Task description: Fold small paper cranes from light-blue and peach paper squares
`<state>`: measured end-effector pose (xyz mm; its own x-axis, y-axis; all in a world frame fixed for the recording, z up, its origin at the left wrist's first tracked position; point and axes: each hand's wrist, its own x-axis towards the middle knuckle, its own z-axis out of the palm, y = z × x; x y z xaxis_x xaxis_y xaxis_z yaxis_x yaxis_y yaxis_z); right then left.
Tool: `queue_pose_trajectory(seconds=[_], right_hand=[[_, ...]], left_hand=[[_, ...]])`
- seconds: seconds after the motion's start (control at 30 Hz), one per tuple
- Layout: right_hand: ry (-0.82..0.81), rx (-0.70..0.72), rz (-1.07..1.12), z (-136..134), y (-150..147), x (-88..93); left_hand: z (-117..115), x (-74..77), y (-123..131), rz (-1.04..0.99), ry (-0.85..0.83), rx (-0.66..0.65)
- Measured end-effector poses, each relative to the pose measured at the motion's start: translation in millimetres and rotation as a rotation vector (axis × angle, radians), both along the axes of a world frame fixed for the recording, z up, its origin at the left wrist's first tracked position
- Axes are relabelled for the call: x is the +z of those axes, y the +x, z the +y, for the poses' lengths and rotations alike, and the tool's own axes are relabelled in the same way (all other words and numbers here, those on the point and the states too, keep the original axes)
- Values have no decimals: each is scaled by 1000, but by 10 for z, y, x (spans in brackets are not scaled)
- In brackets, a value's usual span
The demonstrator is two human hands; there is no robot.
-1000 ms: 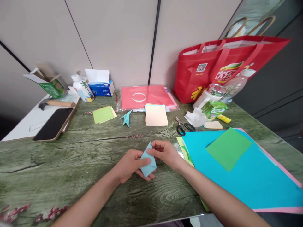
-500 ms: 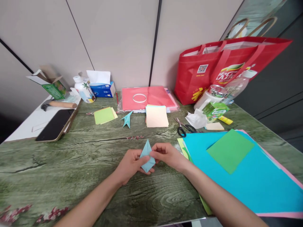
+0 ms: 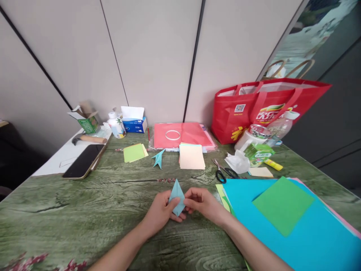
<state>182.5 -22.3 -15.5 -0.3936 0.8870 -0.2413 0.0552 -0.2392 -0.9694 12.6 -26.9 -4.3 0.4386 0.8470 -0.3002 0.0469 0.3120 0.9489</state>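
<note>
A small light-blue folded paper piece (image 3: 177, 195), kite-shaped with a point up, is held over the green wood-grain table (image 3: 84, 210). My left hand (image 3: 162, 212) grips its left side with closed fingers. My right hand (image 3: 204, 203) pinches its right edge. A finished blue folded paper figure (image 3: 158, 158) lies farther back on the table. A stack of peach square sheets (image 3: 191, 156) sits behind my hands, and a yellow-green stack (image 3: 134, 153) lies to the left.
Large blue sheets (image 3: 282, 233) with a green square (image 3: 283, 205) cover the right side. Scissors (image 3: 222, 174), crumpled tissue (image 3: 237, 162), a glue stick (image 3: 273, 164), a red bag (image 3: 262, 107), a pink paper pack (image 3: 183, 134), a tissue box (image 3: 134, 124) and a phone (image 3: 83, 165) stand around.
The head camera has tilted up, so everything sits lower in view. My hands keep hold of the blue paper, folded narrower than a second ago.
</note>
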Motion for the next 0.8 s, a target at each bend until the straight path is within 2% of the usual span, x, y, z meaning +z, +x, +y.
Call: queue_pose_trajectory(seconds=[0.33, 0.43, 0.53, 0.7, 0.8], right_hand=[[90, -86, -84, -41, -107, -23], [127, -48, -54, -9, -86, 17], [162, -97, -18, 35, -73, 57], [136, -186, -30, 47, -99, 62], [105, -161, 3, 40, -103, 66]], left_hand=[[17, -111, -14, -62, 120, -45], [32, -154, -26, -101, 95, -82], [32, -169, -22, -114, 43, -155], [29, -145, -24, -153, 13, -218], [30, -127, -38, -167, -2, -240]])
